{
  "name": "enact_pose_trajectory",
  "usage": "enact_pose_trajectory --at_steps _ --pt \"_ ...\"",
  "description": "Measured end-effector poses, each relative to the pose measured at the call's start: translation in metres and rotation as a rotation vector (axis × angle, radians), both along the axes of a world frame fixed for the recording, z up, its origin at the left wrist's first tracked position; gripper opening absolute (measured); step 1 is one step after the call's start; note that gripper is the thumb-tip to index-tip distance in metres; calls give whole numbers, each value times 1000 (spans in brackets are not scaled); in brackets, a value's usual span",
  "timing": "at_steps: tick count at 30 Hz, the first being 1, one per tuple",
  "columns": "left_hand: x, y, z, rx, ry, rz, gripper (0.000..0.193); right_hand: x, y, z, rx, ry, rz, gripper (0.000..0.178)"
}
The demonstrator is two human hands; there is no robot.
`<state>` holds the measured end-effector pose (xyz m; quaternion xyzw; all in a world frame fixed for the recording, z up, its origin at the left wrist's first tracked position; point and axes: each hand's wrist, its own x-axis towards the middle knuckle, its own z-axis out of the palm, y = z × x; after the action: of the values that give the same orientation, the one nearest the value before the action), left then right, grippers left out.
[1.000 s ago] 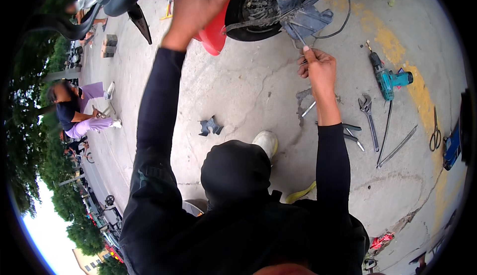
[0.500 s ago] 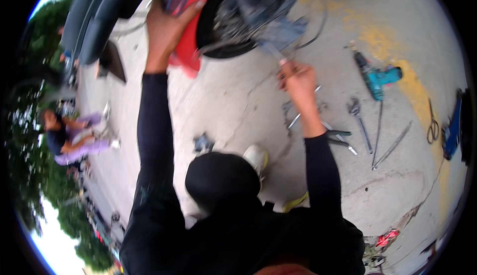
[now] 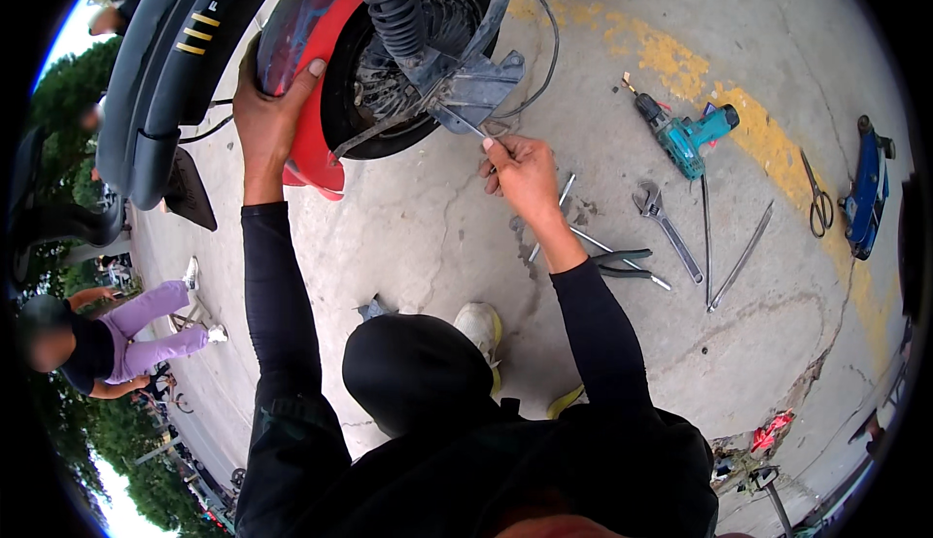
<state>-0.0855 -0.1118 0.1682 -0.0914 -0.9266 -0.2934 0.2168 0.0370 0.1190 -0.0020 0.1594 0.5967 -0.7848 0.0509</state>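
My left hand [image 3: 270, 130] grips the edge of the red fender [image 3: 316, 130] over a black wheel [image 3: 468, 13], thumb on its face and fingers behind it. A black coil-spring shock absorber [image 3: 394, 8] runs down to a dirty grey metal bracket [image 3: 491, 86] beside the wheel. Close below this bracket, my right hand [image 3: 523, 173] is closed on a slim metal tool [image 3: 465, 122], pinched by thumb and fingers. The tool's far end reaches the bracket's lower edge; its kind cannot be made out. A black cable [image 3: 557, 47] loops past the bracket.
On the concrete to my right lie pliers [image 3: 622, 264], an adjustable wrench [image 3: 669, 232], a teal power drill [image 3: 685, 135], metal rods [image 3: 743, 256], scissors [image 3: 819, 203] and a blue floor jack [image 3: 865, 188]. A person in purple trousers [image 3: 146, 319] is at the left.
The view has shifted, so the wheel and bracket sit farther left and lower. My right hand appears slightly nearer the bracket with the tool. My left hand keeps its hold on the fender.
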Motion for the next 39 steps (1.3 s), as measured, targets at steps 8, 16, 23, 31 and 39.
enact_pose_trajectory --at_steps 8,16,23,31,39 --pt "-9 -12 -5 29 -36 -66 99 7 -15 4 206 102 -73 23" --pt "10 22 16 156 -61 -82 91 4 -1 -4 1353 729 -65 9" --pt "12 23 17 162 -69 -52 89 5 -2 -7 714 298 5 19" --pt "7 -1 10 -72 -70 -41 87 1 0 4 -365 -241 25 29" --pt "99 38 -74 -391 283 -239 39 -3 -2 20 -239 -247 2 30"
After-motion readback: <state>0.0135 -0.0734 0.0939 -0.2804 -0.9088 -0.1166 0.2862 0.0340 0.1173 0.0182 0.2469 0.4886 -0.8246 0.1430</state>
